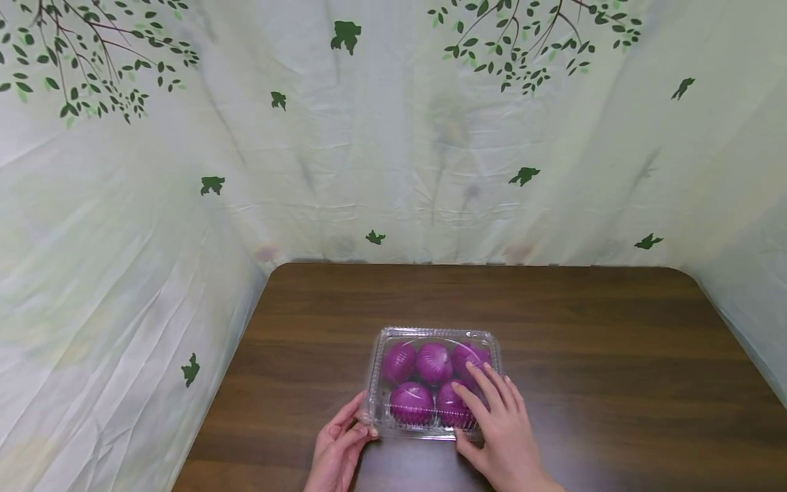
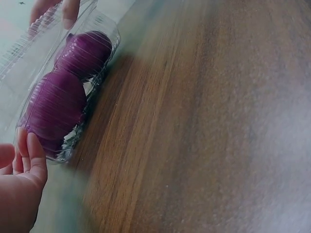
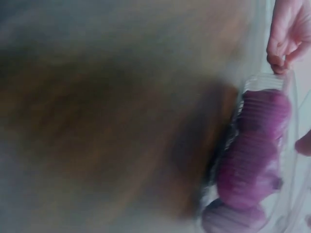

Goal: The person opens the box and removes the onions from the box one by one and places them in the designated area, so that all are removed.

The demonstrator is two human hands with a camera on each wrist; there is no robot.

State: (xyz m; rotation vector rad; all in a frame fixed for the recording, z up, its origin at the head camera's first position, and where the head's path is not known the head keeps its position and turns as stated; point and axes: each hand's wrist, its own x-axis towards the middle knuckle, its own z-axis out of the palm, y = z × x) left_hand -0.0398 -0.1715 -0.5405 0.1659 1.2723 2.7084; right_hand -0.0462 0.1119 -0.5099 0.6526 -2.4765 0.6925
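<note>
A clear plastic clamshell container (image 1: 372, 383) sits on the table, packed with several purple onions (image 1: 434, 363) in two rows. At its front left corner my left hand (image 1: 340, 444) pinches the plastic edge between thumb and fingers; the right wrist view shows this left hand (image 3: 290, 34) at the container's end. My right hand (image 1: 505, 427) lies over the right side, fingers spread and fairly straight on the lid, thumb at the front edge. It covers part of the right-hand onions. Through the ribbed side, the left wrist view shows two onions (image 2: 57, 104) close up.
The brown wooden table (image 1: 615, 355) extends around the container on both sides and behind. A pale cloth curtain (image 1: 399, 137) printed with leaves and birds hangs along the table's far edge and both sides.
</note>
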